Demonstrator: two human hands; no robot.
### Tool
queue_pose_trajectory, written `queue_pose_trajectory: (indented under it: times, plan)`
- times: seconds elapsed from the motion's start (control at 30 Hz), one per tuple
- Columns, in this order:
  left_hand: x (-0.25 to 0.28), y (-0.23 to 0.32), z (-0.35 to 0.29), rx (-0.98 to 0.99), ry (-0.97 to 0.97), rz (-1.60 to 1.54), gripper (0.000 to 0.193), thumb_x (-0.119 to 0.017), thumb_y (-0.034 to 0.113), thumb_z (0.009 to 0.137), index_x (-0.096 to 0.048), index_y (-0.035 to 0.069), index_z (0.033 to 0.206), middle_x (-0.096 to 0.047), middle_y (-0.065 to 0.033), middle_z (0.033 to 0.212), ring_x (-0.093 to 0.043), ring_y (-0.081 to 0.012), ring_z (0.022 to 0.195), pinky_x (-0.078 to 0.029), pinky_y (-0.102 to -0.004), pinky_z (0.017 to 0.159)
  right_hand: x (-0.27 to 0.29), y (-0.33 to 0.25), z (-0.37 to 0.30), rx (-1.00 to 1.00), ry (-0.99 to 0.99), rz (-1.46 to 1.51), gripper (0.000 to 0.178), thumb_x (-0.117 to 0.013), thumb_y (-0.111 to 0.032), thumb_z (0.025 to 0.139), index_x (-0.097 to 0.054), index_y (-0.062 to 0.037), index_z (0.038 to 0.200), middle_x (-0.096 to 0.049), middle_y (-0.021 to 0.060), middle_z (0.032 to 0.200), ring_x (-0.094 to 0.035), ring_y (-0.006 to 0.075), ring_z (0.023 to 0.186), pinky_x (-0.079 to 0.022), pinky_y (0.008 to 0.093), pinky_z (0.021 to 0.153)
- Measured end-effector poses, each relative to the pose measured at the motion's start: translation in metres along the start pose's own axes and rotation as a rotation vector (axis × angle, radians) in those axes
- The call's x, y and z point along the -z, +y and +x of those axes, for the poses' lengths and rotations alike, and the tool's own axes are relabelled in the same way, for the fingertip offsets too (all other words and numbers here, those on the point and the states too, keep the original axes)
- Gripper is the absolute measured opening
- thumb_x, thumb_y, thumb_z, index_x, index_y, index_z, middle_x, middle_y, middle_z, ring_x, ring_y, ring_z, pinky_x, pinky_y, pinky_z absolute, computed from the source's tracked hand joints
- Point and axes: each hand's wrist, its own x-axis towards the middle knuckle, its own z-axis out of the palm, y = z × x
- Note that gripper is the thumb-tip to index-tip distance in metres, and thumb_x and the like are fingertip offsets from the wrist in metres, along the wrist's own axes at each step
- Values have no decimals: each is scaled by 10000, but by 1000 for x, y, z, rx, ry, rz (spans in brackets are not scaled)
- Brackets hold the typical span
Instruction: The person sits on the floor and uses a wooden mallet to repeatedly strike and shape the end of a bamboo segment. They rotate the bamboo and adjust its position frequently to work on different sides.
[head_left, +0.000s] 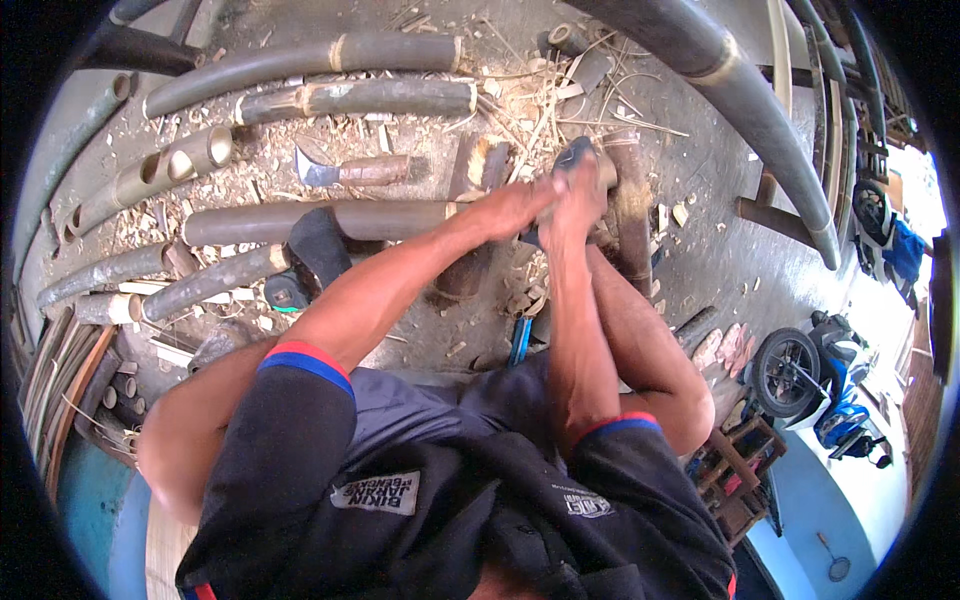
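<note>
My left hand and my right hand meet over the work area, right of centre. Both look closed; the fingers overlap, and what they grip is mostly hidden. A dark piece shows just beyond my right hand, its kind unclear. Right beside that hand lies a thick dark bamboo section, pointing away from me. To the left of my hands, a long bamboo pole runs crosswise beyond my left forearm. A short-bladed tool with a thick wooden handle rests farther off.
Bamboo lengths lie among shavings on the concrete floor. A large bamboo pole slants across the upper right. A blue-handled tool sits between my legs. Motorbikes stand at the right, near a wooden rack.
</note>
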Motion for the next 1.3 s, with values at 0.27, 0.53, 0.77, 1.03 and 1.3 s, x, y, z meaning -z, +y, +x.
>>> queue_pose_trajectory:
  times: [0.27, 0.53, 0.77, 1.03, 1.3]
  plan:
    - [27, 2, 20, 131, 88, 143, 1103, -235, 900, 887, -722, -88, 919, -679, -314, 871, -654, -424, 922, -480, -542, 917, -44, 10, 34, -23, 67, 205, 209, -685, -165, 912, -562, -28, 1010, -531, 41, 744, -530, 155, 570, -493, 305, 511]
    - [2, -18, -53, 120, 871, -244, 632, -302, 541, 1084, -616, -2, 1162, -662, -177, 1097, -636, -316, 966, -509, -451, 829, -116, 48, 1, -216, -863, -435, 204, -760, -189, 830, -645, -61, 939, -614, 58, 788, -605, 164, 663, -501, 315, 549]
    - [-1, -41, -41, 19, 811, 138, 691, -317, 546, 1087, -652, -58, 1110, -698, -259, 1004, -663, -427, 1025, -506, -476, 903, -97, 65, 29, 2, -856, -466, 222, -713, -276, 868, -656, -63, 882, -615, 58, 775, -591, 149, 686, -489, 333, 597]
    - [32, 0, -21, 347, 496, 146, 925, -238, 721, 1011, -686, -75, 1154, -698, -325, 936, -656, -518, 1010, -468, -559, 906, -87, 25, 42, -400, -564, -61, 269, -738, -220, 874, -579, -51, 1010, -593, 73, 707, -597, 170, 566, -518, 319, 488]
    - [-28, -36, -80, 80, 1237, -558, 726, -196, 556, 1102, -570, -44, 1270, -647, -194, 1121, -616, -276, 1034, -513, -386, 884, -139, 79, -60, 226, -1494, -1068, 416, -825, -305, 796, -670, -21, 1057, -685, 80, 766, -646, 158, 598, -530, 291, 525]
